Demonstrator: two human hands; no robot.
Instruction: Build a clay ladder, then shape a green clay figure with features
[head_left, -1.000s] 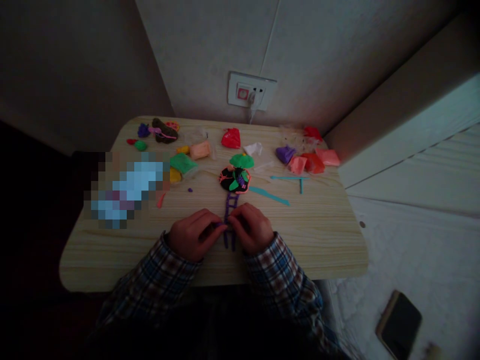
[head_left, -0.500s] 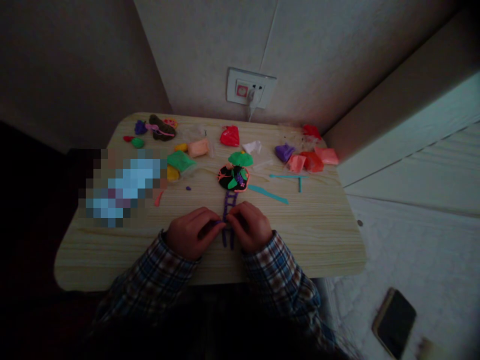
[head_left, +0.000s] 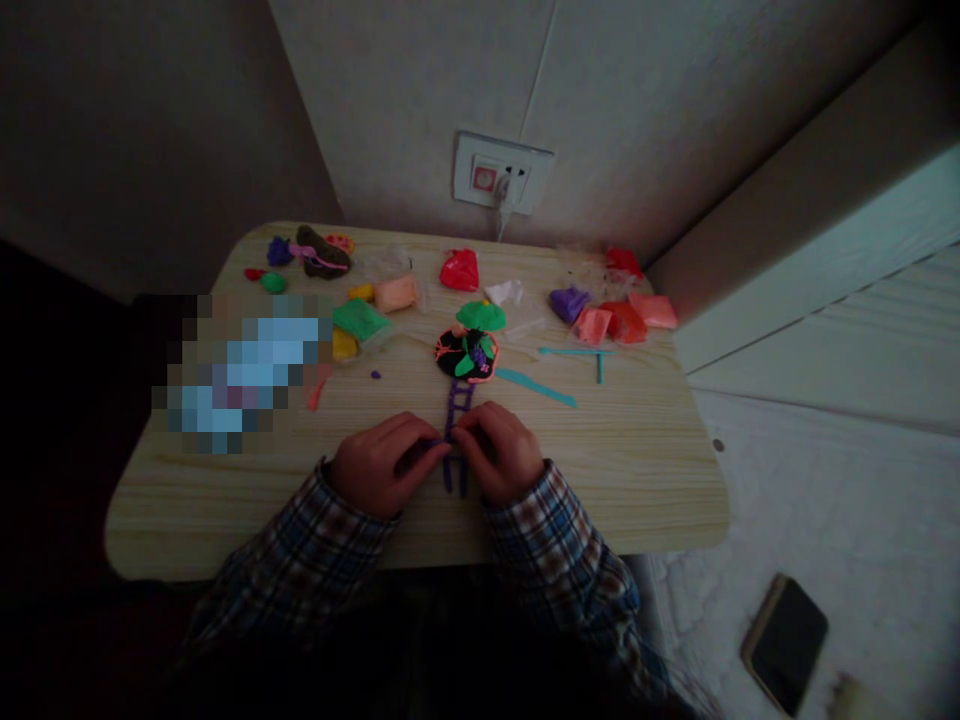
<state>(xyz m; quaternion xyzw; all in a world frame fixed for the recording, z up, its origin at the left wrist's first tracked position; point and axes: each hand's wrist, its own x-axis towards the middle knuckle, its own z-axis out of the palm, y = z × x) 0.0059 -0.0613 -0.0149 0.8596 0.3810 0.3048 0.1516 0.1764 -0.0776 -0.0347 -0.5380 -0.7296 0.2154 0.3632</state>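
A purple clay ladder [head_left: 459, 402] lies flat on the light wooden table [head_left: 637, 470], running from my hands up to a black clay disc [head_left: 466, 354] with an orange rim, green leaves and a green cap. My left hand [head_left: 381, 465] and my right hand [head_left: 501, 453] meet over the ladder's middle. Both pinch a short purple clay strip between their fingertips, laid across the ladder's rails. The ladder's lower end pokes out below my fingers.
Lumps and bags of clay lie along the back: green [head_left: 361, 319], red [head_left: 460, 270], purple [head_left: 570, 301], orange-pink [head_left: 626, 318], and a brown figure [head_left: 322, 252]. Teal modelling tools [head_left: 536, 387] lie right of the disc. A phone [head_left: 785, 642] rests on the bed at right. A blurred patch covers the table's left.
The hands stay pinched at the same spot on the ladder. The view has drifted slightly; nothing on the table has visibly moved.
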